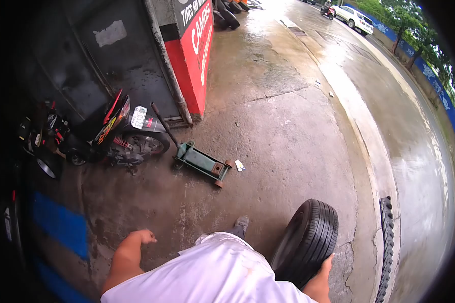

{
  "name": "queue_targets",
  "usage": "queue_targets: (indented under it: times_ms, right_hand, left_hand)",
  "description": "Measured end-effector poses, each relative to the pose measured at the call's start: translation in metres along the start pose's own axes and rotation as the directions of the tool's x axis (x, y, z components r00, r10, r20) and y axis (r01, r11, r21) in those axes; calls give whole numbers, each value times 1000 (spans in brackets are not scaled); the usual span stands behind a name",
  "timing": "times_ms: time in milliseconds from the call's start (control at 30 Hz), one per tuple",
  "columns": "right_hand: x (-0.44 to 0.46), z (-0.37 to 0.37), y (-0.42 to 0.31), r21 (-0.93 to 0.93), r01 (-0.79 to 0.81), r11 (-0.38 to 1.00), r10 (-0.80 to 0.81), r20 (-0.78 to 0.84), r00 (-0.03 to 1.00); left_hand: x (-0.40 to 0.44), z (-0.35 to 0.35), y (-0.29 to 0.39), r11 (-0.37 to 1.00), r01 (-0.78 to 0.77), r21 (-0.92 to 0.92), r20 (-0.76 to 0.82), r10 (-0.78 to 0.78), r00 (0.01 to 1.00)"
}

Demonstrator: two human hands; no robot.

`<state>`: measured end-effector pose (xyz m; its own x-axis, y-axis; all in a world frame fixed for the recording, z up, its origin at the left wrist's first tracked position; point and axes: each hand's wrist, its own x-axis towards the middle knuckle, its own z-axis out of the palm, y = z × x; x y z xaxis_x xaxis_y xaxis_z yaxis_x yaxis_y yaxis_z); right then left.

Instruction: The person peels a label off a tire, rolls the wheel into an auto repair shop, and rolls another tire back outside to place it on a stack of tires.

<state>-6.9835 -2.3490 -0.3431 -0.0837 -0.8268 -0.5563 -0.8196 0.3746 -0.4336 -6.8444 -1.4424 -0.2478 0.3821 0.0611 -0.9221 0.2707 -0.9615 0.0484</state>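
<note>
A black car tire (316,237) stands upright, slightly tilted, on the ground at my right side. My right hand (326,267) is against the tire's tread near its lower right, and some of its fingers are hidden from view. Out to the left, my left hand (143,236) hangs over the concrete with its fingers curled in and nothing visible in them. One of my shoes (241,223) shows below my white shirt.
Ahead lies a green floor jack (201,160), its handle leaning toward a parked motorcycle (129,144). A red signboard (198,60) stands beyond. A tread strip (385,247) lies along the right curb. Wet road borders the pavement, with a white SUV (354,20) far off.
</note>
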Motion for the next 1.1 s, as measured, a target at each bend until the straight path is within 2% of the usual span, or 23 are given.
queue_targets:
  times_ms: [33, 67, 100, 133, 200, 233, 300, 367, 400, 467, 533, 567, 600, 633, 667, 733, 767, 833, 933, 1000, 1033, 1067, 1100]
  right_hand:
    - [-1, 11, -63, -91, 39, 995, -38, 11, 999]
    - [18, 35, -113, -192, 238, 952, -233, 47, 971]
    - [48, 61, -150, -289, 418, 861, -407, 100, 908]
    - [45, 70, -184, -291, 421, 859, -408, 106, 907]
    - [22, 94, -251, 35, 670, 742, -650, 281, 706]
    - [17, 99, -271, 47, 665, 745, -650, 279, 707]
    - [31, 101, -294, 181, 219, 959, -279, 457, 845]
    - [44, 110, -296, -8, 137, 990, -123, 398, 909]
    - [58, 126, -308, -7, 138, 990, -124, 393, 911]
    - [91, 169, -345, 58, 344, 937, -348, 210, 913]
    - [101, 222, -473, -229, 264, 937, -264, 30, 964]
    - [94, 242, -543, -290, 199, 936, -200, 26, 979]
    - [120, 271, -598, -324, 244, 914, -209, 139, 968]
    - [106, 289, -661, -504, 268, 821, -198, 188, 962]
    - [56, 294, -721, -537, 339, 773, -265, 212, 941]
    - [86, 349, -790, -363, 548, 754, -446, 330, 832]
    - [82, 361, -822, -150, 606, 781, -504, 419, 755]
    - [75, 382, -870, 68, 502, 862, -471, 475, 743]
    - [121, 416, -874, -46, 426, 904, -366, 436, 822]
    - [169, 433, -864, -186, 334, 924, -213, 475, 854]
    - [171, 453, -886, -204, 331, 921, -203, 475, 856]
    - [169, 476, -907, -218, 346, 912, -238, 405, 883]
    - [165, 494, -931, -234, 360, 903, -274, 331, 903]
  left_hand:
    - [34, -45, 25, 992, -122, -10, -103, 121, 987]
    - [48, -100, 70, 965, -242, 105, -270, 262, 927]
    - [44, -160, 128, 968, -234, 87, -401, 249, 881]
    - [32, -219, 185, 947, -311, 86, -479, 313, 820]
    - [15, -322, 289, 886, -453, 96, -563, 424, 710]
    - [19, -365, 330, 817, -570, 93, -608, 500, 617]
    - [-15, -422, 416, 773, -629, 88, -641, 527, 558]
    - [-6, -462, 473, 548, -835, -43, -741, 543, 395]
    - [11, -471, 493, 531, -844, -77, -751, 526, 399]
    - [52, -478, 527, 555, -822, -127, -725, 513, 458]
    - [98, -479, 557, 709, -704, -33, -636, 529, 562]
    - [122, -478, 568, 774, -634, 9, -572, 524, 631]
    - [148, -478, 574, 821, -571, 4, -470, 506, 723]
    - [185, -475, 572, 859, -513, 2, -334, 484, 809]
    - [222, -469, 565, 884, -468, 11, -238, 457, 857]
    - [254, -476, 559, 935, -353, -39, -130, 346, 929]
    - [253, -487, 560, 962, -233, -142, -114, 218, 969]
    - [279, -494, 534, 930, -180, -319, -242, 104, 965]
    - [298, -526, 528, 774, -53, -632, -307, -188, 933]
    - [330, -551, 524, 803, 59, -594, -216, -229, 949]
    - [341, -567, 526, 826, 166, -538, -129, -276, 953]
    - [359, -592, 534, 824, 180, -538, -117, -284, 952]
    - [378, -618, 544, 903, 156, -401, -73, -202, 977]
